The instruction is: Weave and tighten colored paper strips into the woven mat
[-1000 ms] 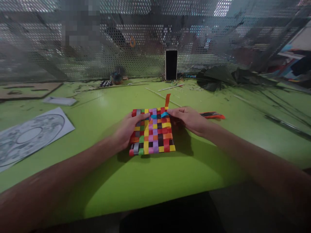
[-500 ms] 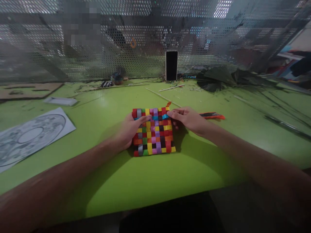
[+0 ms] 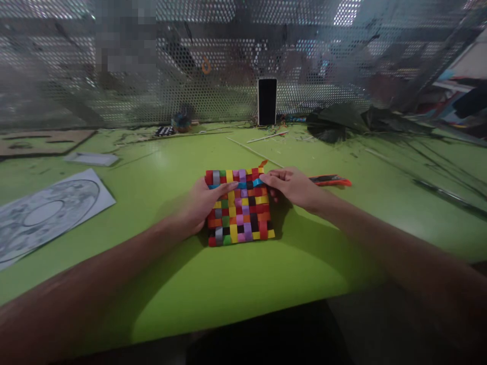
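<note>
A square mat (image 3: 239,213) woven from many-coloured flat strips is held between my hands above the green table. My left hand (image 3: 200,203) grips its left side, thumb lying across the front near a blue strip (image 3: 242,185); the other fingers are hidden behind. At the upper right edge, my right hand (image 3: 287,185) pinches the mat where the blue strip comes out. A short orange strip end (image 3: 263,163) sticks up from the top right corner, and a yellow end (image 3: 271,233) juts out at the lower right.
An orange and black tool (image 3: 331,180) lies just right of my right hand. To the left are a printed sheet (image 3: 81,195), a white tray (image 3: 91,159) and cut cardboard (image 3: 45,142). A phone (image 3: 267,101) stands against the perforated metal screen (image 3: 228,96). Dark leaves (image 3: 335,121) lie behind.
Both hands keep their hold on the woven mat. The view has shifted very slightly, and the mat sits a few pixels further left; my right fingers have barely moved.
</note>
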A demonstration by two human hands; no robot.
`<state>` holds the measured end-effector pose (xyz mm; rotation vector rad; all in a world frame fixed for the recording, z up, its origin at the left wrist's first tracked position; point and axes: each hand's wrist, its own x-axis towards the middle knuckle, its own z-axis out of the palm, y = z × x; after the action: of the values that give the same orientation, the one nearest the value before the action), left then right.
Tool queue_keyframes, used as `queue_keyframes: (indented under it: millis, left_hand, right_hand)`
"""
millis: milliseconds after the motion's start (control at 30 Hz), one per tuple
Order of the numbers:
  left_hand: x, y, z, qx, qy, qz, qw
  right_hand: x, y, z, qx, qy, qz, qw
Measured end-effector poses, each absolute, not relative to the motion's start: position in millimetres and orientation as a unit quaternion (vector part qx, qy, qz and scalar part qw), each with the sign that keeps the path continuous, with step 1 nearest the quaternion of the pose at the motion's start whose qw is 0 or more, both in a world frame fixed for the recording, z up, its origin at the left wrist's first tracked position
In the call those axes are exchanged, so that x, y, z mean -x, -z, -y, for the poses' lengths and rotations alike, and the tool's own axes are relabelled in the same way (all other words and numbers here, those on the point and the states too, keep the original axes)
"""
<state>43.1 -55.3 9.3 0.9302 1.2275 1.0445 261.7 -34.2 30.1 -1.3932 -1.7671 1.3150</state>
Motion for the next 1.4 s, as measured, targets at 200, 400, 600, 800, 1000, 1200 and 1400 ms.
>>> queue_keyframes:
  millis: [200,400,600,800,1000,1200,1400]
  left_hand:
    - [-42,-15,56,-0.357,-0.441,-0.562,0.602]
    - [-41,-15,56,-0.358,-0.439,-0.567,0.598]
    - [-44,-13,58,-0.384,-0.452,-0.535,0.601]
    - [-44,-9,57,-0.418,-0.452,-0.511,0.6]
    - [-44,-7,57,-0.436,-0.449,-0.494,0.603]
    - [-42,-8,54,-0.398,-0.452,-0.491,0.629]
    - [-39,-7,53,-0.39,-0.451,-0.512,0.618]
  right_hand:
    - [-260,-31,33,0.536,-0.401,0.7,0.248]
    - [-259,-33,34,0.545,-0.391,0.698,0.253]
    - [-262,-33,34,0.524,-0.443,0.677,0.266]
    - [-260,-26,35,0.501,-0.402,0.713,0.282]
    - [-256,-17,36,0.517,-0.357,0.719,0.299]
    - [-267,-22,28,0.504,-0.466,0.681,0.255]
    - [-270,-27,27,0.485,-0.533,0.646,0.251]
